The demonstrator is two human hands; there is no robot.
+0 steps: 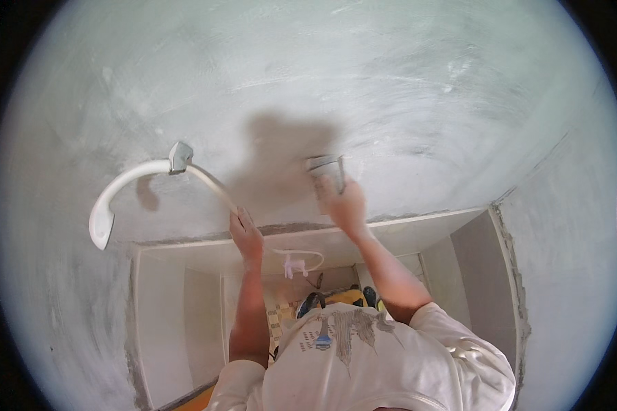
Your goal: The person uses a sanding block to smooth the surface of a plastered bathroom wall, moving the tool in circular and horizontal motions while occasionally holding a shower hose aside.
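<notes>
My left hand (pixel 247 235) is closed on a thin white shower hose (pixel 216 188), just above the tile edge. The hose runs up to a white curved hand shower (pixel 120 185), which sits in a chrome holder (pixel 180 157) on the wall. To the right, my right hand (pixel 346 205) grips a small flat sanding block (pixel 325 168) with a dark-edged face, held against the plastered wall (pixel 404 137). Motion smears the fingers and the lower part of the block, so its details are unclear. A dark shadow lies on the wall left of the block.
Light tiles (pixel 452 229) cover the lower walls, with a rough edge where they meet the plaster. Below my hands, a pinkish shower tap (pixel 295 266) joins the hose. An orange-yellow surface (pixel 343 296) shows beneath my feet. Side walls stand close at left and right.
</notes>
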